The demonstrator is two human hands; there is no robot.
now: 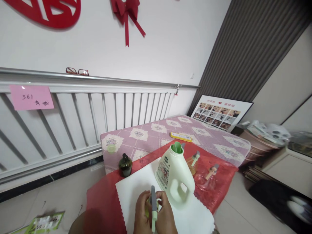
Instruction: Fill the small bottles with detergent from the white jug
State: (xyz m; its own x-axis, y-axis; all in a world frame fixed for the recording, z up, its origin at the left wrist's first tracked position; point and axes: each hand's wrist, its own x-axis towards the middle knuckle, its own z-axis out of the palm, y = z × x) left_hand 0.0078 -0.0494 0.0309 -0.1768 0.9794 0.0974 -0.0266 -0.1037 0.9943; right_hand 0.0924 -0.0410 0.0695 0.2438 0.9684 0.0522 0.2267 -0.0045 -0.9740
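Note:
Low in the head view, my left hand (141, 211) and my right hand (166, 213) are closed around a small spray bottle. Its grey and light-green nozzle head (153, 201) sticks up between my fingers and points toward me. Most of the bottle body is hidden by my hands, with a little yellow-green showing. Just beyond my right hand stands a large pale-green detergent jug (179, 174), uncapped, its green spout showing. Under my hands lies a white scallop-edged mat (134, 185). To the left is a dark round bottle (125, 165).
Two clear spray bottles, one with a green-and-grey head (195, 156) and one with a pinkish head (212, 170), stand right of the jug on a red cloth (224, 185). Behind are a yellow flat box (181, 136) and a light-green cap (111, 148). A white radiator (117, 110) lines the wall.

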